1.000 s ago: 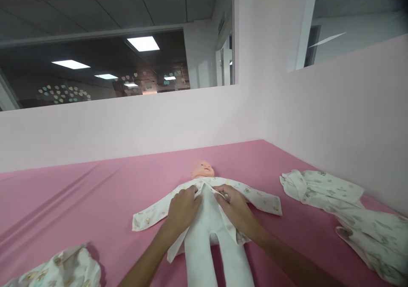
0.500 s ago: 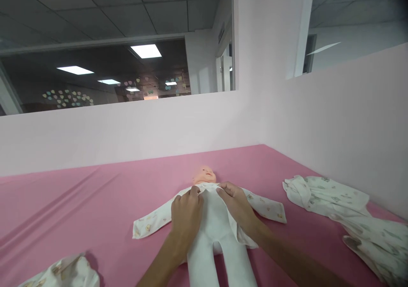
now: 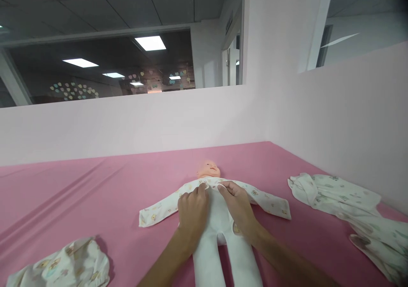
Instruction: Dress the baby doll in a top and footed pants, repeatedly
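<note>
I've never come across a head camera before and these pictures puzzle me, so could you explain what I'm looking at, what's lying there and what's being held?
Happily. There is no machine here: you see a person's two bare hands, the left hand and the right hand. All the pictures come from one camera worn on that person's head, looking forward and down.

On a pink surface lies a doll, its head pointing away from the person. Around it is a patterned white top with both sleeves spread out. Each hand seems to pinch a front edge of this top, near the chest.

A crumpled patterned cloth lies to the near left, and white printed clothing lies to the right. Behind is a pale wall with a window above it.
</note>
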The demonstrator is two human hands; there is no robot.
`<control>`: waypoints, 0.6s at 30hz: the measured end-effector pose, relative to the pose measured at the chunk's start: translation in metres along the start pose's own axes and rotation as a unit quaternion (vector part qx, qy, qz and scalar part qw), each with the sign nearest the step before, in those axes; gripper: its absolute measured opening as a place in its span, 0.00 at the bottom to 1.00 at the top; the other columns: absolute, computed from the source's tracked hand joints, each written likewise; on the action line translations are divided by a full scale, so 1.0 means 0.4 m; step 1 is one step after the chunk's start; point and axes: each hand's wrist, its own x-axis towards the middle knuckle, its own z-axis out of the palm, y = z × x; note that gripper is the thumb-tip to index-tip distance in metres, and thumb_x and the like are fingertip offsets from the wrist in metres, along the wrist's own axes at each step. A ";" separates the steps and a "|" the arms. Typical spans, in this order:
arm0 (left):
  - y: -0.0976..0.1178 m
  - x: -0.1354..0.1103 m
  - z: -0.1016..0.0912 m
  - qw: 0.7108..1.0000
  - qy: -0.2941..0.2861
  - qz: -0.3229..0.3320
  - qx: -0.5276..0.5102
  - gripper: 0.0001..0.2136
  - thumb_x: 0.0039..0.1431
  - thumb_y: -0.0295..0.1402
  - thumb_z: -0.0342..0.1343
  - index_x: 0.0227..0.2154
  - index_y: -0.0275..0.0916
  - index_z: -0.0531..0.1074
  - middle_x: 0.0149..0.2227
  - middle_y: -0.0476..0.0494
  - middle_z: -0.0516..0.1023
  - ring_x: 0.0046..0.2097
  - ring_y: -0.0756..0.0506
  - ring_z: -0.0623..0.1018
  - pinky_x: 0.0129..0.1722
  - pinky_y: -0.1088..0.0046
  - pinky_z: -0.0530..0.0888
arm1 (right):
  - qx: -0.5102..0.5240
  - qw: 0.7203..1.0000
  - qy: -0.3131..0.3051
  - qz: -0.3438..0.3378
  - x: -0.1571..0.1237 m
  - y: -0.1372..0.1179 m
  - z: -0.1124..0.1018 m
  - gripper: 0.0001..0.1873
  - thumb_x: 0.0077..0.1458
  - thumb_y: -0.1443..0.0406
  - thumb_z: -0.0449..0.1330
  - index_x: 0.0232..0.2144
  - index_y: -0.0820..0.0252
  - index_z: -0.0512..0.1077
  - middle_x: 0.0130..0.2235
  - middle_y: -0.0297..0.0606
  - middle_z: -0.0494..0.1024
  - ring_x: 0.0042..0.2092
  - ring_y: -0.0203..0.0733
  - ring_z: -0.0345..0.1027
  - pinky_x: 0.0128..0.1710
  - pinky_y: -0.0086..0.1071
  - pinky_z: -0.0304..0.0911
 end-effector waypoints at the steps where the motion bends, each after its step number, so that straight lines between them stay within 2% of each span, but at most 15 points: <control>1: 0.000 -0.001 0.003 1.000 0.004 0.000 -0.003 0.14 0.64 0.26 0.43 0.45 0.42 0.71 0.35 0.44 0.81 0.35 0.43 0.77 0.32 0.68 0.59 | 0.003 1.000 0.002 0.001 0.000 0.000 0.000 0.13 0.52 0.55 0.57 0.33 0.57 0.73 0.28 0.33 0.73 0.36 0.43 0.66 0.34 0.32 0.60; 8: 0.016 -0.010 -0.002 0.999 0.009 0.040 0.012 0.13 0.63 0.25 0.43 0.42 0.41 0.72 0.35 0.45 0.80 0.34 0.42 0.77 0.32 0.67 0.59 | 0.037 0.999 0.015 0.019 -0.020 -0.011 0.003 0.12 0.52 0.56 0.57 0.31 0.58 0.72 0.32 0.34 0.74 0.36 0.41 0.65 0.36 0.32 0.61; 18: 0.026 -0.014 -0.011 1.000 -0.015 0.024 -0.013 0.10 0.64 0.26 0.44 0.36 0.40 0.71 0.35 0.44 0.79 0.35 0.43 0.76 0.32 0.68 0.59 | 0.029 0.999 0.003 0.043 -0.053 -0.036 0.008 0.12 0.53 0.57 0.56 0.30 0.56 0.74 0.29 0.32 0.70 0.32 0.37 0.61 0.30 0.28 0.61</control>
